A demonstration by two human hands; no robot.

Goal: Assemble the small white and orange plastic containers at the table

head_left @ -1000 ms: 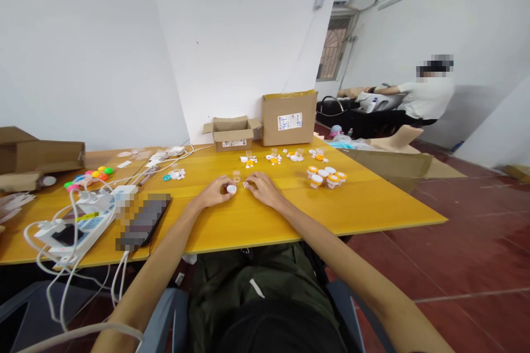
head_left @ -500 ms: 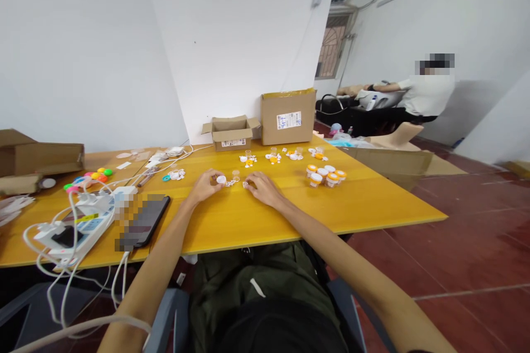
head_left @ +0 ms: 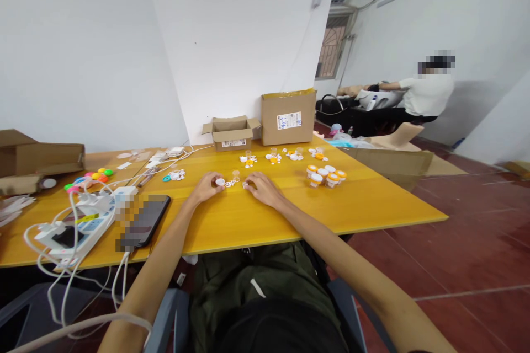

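Observation:
My left hand [head_left: 206, 186] is closed on a small round white cap [head_left: 220, 182], gripped at its edge between thumb and fingers. Across from it, my right hand [head_left: 260, 187] pinches a small white plastic piece [head_left: 245, 185] at the tabletop. Between the two hands lie several little white parts [head_left: 230, 183], and a small clear cup [head_left: 236, 175] stands just behind them. Off to the right is a cluster of small clear jars with white and orange lids [head_left: 325, 175].
Behind are piles of small white and orange parts [head_left: 248, 160], an open carton [head_left: 232, 133] and a larger closed box [head_left: 287, 117]. On the left lie a phone [head_left: 151, 222], a power strip [head_left: 89, 226] and cables. Another person [head_left: 428, 91] sits at the far right.
The white cap in my left hand has tilted and shifted slightly left. My right hand stays in almost the same place.

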